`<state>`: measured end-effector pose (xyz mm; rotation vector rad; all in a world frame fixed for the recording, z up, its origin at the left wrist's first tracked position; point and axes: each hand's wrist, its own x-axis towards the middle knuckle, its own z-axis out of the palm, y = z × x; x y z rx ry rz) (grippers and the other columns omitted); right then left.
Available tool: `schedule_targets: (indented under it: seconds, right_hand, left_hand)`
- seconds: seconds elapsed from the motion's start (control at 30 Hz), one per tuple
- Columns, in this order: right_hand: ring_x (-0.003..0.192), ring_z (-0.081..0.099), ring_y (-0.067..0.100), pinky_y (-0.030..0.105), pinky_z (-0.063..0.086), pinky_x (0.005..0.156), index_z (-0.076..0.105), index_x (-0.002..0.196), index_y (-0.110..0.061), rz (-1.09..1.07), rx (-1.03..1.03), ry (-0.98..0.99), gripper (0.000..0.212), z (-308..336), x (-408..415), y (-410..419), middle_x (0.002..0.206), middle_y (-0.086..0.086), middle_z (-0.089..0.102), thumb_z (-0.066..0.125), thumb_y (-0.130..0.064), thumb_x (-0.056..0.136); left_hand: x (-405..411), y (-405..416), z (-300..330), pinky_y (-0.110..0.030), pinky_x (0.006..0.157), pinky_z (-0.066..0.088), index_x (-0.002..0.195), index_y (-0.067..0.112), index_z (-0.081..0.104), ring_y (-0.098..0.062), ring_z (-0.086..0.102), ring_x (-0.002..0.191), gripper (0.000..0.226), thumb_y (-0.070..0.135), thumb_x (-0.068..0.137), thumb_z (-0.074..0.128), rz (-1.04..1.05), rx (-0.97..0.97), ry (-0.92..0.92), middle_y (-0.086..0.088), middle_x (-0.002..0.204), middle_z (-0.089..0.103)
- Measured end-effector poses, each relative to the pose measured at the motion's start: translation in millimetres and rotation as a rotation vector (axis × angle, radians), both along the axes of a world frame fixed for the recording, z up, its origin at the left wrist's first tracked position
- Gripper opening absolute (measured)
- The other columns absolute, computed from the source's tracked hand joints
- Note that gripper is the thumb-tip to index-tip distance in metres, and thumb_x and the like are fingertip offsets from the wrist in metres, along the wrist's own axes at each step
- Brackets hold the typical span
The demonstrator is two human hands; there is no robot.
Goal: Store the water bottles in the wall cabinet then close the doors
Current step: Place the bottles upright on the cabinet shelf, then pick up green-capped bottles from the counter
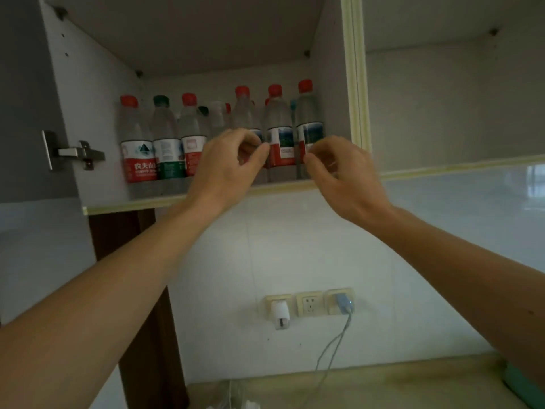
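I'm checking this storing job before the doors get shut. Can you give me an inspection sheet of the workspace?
Surface: cabinet shelf holds the bottles; a counter lies below.
Job's things: bottles upright in rows, red and green caps; cabinet open, hinge exposed.
Clutter: white bits on the counter, too blurred to tell.
Hands: left hand and right hand raised before the shelf, fingers curled, holding nothing visible.
Cables: blue charger plugged in, cable hanging to the counter; white plug beside it.
Surroundings: tiled wall.
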<state>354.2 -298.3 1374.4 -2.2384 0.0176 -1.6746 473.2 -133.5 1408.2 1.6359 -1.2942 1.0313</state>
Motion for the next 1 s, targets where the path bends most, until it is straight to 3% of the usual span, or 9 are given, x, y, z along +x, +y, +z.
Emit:
schedule_targets:
  seconds: [0.1, 0.17, 0.27, 0.43, 0.6, 0.7, 0.8, 0.93, 1.0]
  right_hand:
    - [0.083, 0.059, 0.004, 0.013, 0.046, 0.067, 0.065, 0.101, -0.02, 0.067, 0.029, 0.017, 0.02, -45.4, -22.3, 14.7, 0.092, -0.008, 0.064, 0.05, -0.033, 0.101]
    - [0.081, 0.06, 0.009, 0.018, 0.047, 0.067, 0.066, 0.095, -0.015, 0.093, 0.068, 0.093, 0.026, -81.0, -33.3, 23.2, 0.088, -0.005, 0.066, 0.047, -0.031, 0.101]
    - [0.075, 0.063, 0.014, 0.028, 0.051, 0.065, 0.067, 0.092, -0.012, 0.103, 0.226, 0.285, 0.032, -136.8, -47.2, 33.0, 0.083, -0.002, 0.068, 0.045, -0.034, 0.102]
    - [0.069, 0.065, 0.004, 0.014, 0.045, 0.053, 0.068, 0.093, -0.019, 0.111, 0.489, 0.591, 0.035, -228.4, -78.7, 38.7, 0.087, -0.006, 0.07, 0.043, -0.039, 0.104]
    - [0.073, 0.069, 0.009, 0.029, 0.059, 0.057, 0.068, 0.095, -0.02, 0.038, 0.529, 0.879, 0.032, -298.9, -114.2, 28.4, 0.089, -0.006, 0.071, 0.046, -0.042, 0.101]
    - [0.075, 0.071, 0.011, 0.034, 0.062, 0.063, 0.067, 0.098, -0.025, -0.004, 0.539, 0.963, 0.019, -330.6, -127.3, 19.7, 0.089, -0.006, 0.072, 0.053, -0.038, 0.099]
    - [0.087, 0.069, 0.018, 0.044, 0.06, 0.079, 0.068, 0.113, -0.018, -0.067, 0.584, 1.044, 0.024, -359.1, -134.2, 8.4, 0.104, 0.001, 0.071, 0.061, -0.034, 0.096]
    - [0.098, 0.062, 0.017, 0.029, 0.049, 0.08, 0.061, 0.129, -0.014, -0.125, 0.622, 1.167, 0.038, -393.7, -146.4, -13.6, 0.121, 0.005, 0.067, 0.065, -0.029, 0.095]
    - [0.11, 0.06, 0.021, 0.031, 0.048, 0.089, 0.054, 0.138, -0.013, -0.134, 0.653, 1.21, 0.048, -410.4, -149.5, -25.5, 0.13, 0.007, 0.063, 0.066, -0.028, 0.095]
  left_hand:
    - [-16.2, 16.4, -40.5, -0.017, 0.07, 0.05, 0.102, 0.017, 0.068, -0.005, 0.063, 0.08, 0.021, 0.034, 0.101, 0.057, -0.087, 0.014, 0.16, 0.009, 0.087, 0.066]
    - [-21.9, 26.0, -71.4, -0.024, 0.067, 0.054, 0.099, 0.015, 0.068, -0.01, 0.066, 0.075, 0.024, 0.035, 0.102, 0.055, -0.121, 0.034, 0.314, 0.005, 0.083, 0.068]
    - [-29.1, 38.3, -121.7, -0.024, 0.058, 0.055, 0.097, 0.01, 0.068, -0.008, 0.067, 0.064, 0.032, 0.037, 0.103, 0.053, -0.114, 0.089, 0.507, 0.002, 0.078, 0.07]
    - [-49.1, 47.6, -214.1, -0.027, 0.055, 0.056, 0.095, 0.01, 0.07, -0.014, 0.068, 0.06, 0.035, 0.038, 0.104, 0.051, -0.128, 0.22, 0.752, -0.001, 0.074, 0.072]
    - [-84.1, 38.6, -302.9, -0.031, 0.058, 0.059, 0.093, 0.011, 0.069, -0.016, 0.07, 0.062, 0.03, 0.034, 0.102, 0.054, -0.142, 0.375, 0.988, -0.003, 0.077, 0.074]
    - [-102.4, 29.2, -351.5, -0.034, 0.064, 0.061, 0.099, 0.014, 0.068, -0.016, 0.071, 0.068, 0.025, 0.036, 0.101, 0.057, -0.149, 0.477, 1.099, -0.003, 0.084, 0.073]
    - [-113.7, 18.3, -399.6, -0.032, 0.067, 0.062, 0.115, 0.015, 0.065, -0.016, 0.071, 0.079, 0.03, 0.04, 0.099, 0.06, -0.103, 0.596, 1.199, -0.002, 0.097, 0.07]
    - [-121.4, -1.4, -454.0, -0.037, 0.082, 0.058, 0.132, 0.014, 0.054, -0.019, 0.065, 0.099, 0.053, 0.049, 0.093, 0.065, 0.01, 0.757, 1.306, -0.004, 0.123, 0.063]
    - [-125.3, -13.7, -475.9, -0.036, 0.091, 0.052, 0.142, 0.013, 0.045, -0.024, 0.061, 0.112, 0.068, 0.051, 0.091, 0.068, 0.062, 0.812, 1.374, -0.009, 0.136, 0.057]
